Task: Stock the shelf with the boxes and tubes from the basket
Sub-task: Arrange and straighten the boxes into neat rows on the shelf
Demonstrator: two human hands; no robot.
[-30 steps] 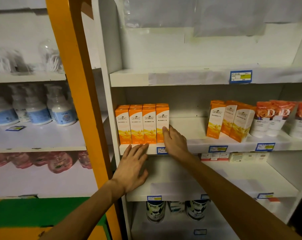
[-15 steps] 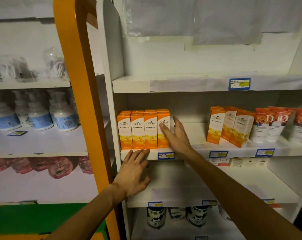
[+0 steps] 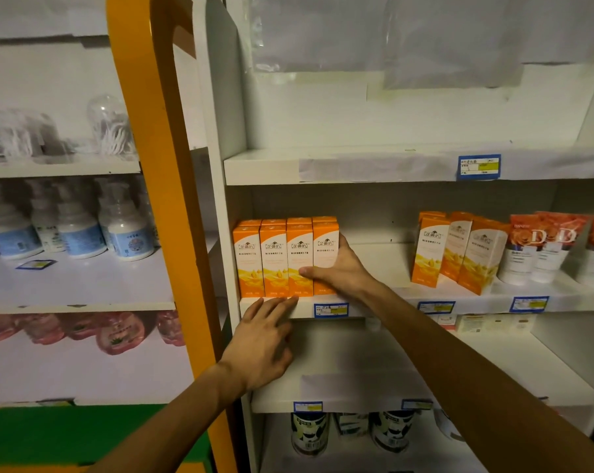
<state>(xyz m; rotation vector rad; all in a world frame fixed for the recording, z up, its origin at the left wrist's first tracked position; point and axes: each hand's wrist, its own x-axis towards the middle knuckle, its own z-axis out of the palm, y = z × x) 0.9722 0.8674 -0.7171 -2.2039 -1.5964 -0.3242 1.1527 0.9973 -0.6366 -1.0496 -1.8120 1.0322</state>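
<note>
A row of orange boxes [image 3: 271, 257] stands upright at the left end of the middle shelf [image 3: 384, 302], two rows deep. My right hand [image 3: 343, 271] grips the rightmost orange box [image 3: 325, 244], thumb across the lower front and fingers round its right side. My left hand [image 3: 261, 343] lies flat with straight fingers, the fingertips touching the shelf's front edge below the row. Further right on the same shelf lean three more orange boxes [image 3: 459, 250], then orange and white tubes [image 3: 541, 247]. The basket is out of view.
An orange post [image 3: 166, 199] separates this unit from the left shelves, which hold pump bottles [image 3: 73, 230] and pink packs [image 3: 118, 332]. The lower shelf [image 3: 357, 387] is bare in front, with small boxes at its back right. Black and white cans [image 3: 309, 431] stand on the bottom shelf.
My right hand has moved from the front of the rightmost box to wrap round its right side. My left hand has slid up a little to the shelf edge.
</note>
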